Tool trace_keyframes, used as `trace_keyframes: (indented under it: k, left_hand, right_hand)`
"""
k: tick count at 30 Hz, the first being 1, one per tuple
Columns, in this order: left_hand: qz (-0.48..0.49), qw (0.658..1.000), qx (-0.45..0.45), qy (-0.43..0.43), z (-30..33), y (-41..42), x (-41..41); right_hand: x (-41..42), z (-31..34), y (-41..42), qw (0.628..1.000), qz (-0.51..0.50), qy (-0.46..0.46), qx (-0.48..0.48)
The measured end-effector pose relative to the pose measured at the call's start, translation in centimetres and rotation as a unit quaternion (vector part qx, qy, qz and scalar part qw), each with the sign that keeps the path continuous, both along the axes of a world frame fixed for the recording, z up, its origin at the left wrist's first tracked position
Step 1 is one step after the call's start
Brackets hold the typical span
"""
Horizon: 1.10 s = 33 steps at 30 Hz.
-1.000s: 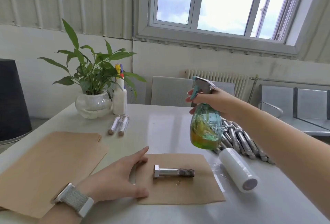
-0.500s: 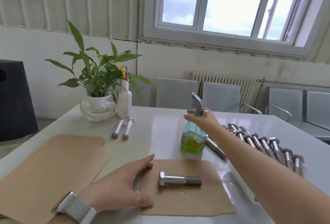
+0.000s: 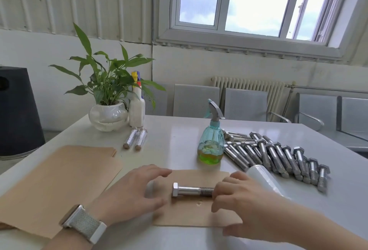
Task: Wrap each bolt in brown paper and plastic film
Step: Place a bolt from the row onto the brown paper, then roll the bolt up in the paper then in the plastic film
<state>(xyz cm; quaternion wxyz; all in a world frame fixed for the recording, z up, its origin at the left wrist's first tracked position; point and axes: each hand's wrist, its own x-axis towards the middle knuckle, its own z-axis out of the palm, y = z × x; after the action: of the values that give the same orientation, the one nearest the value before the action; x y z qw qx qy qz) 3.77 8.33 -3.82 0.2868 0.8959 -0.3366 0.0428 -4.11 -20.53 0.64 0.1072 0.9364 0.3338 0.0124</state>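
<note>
A steel bolt (image 3: pixel 191 190) lies on a small brown paper sheet (image 3: pixel 191 214) near the table's front edge, head to the left. My left hand (image 3: pixel 129 194) rests flat on the sheet's left edge, fingers spread. My right hand (image 3: pixel 245 200) lies over the sheet's right side, its fingertips at the bolt's threaded end; whether they touch it I cannot tell. A roll of plastic film (image 3: pixel 264 178) lies just behind my right hand. A pile of bare bolts (image 3: pixel 278 156) lies at the right. Two wrapped bolts (image 3: pixel 135 140) lie near the plant.
A blue-green spray bottle (image 3: pixel 212 144) stands behind the sheet. A stack of brown paper (image 3: pixel 53 182) lies at the left. A potted plant (image 3: pixel 108 116) and a white bottle (image 3: pixel 137 108) stand at the back left. Metal chairs (image 3: pixel 247 104) line the table's far side.
My right hand set the spray bottle down behind the sheet, let go and came back to the bolt's threaded end. My left hand stayed on the sheet's left edge.
</note>
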Motion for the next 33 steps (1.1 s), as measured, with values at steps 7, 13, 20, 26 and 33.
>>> trace_keyframes:
  k: [7,13,20,26,33]
  left_hand:
    - [-0.041,0.999,-0.020,-0.024,0.4,-1.1,-1.0]
    - [-0.056,0.995,0.055,-0.060,0.1,-1.5,-0.9]
    - [-0.012,0.990,0.073,-0.117,-0.1,-2.2,-0.8]
    - [0.067,0.973,0.125,-0.181,0.8,-3.8,-0.3]
    - [0.135,0.970,0.110,-0.171,0.7,-5.5,-0.2]
  right_hand:
    - [-0.5,-1.2,0.8,0.998,0.008,-0.043,-0.039]
    - [-0.2,-3.5,1.8,0.982,-0.056,-0.174,0.039]
    - [2.3,-3.4,2.2,0.972,-0.164,-0.122,0.118]
    - [3.7,-2.3,2.2,0.962,-0.181,-0.111,0.174]
    - [4.5,-3.1,2.2,0.953,-0.184,-0.109,0.216]
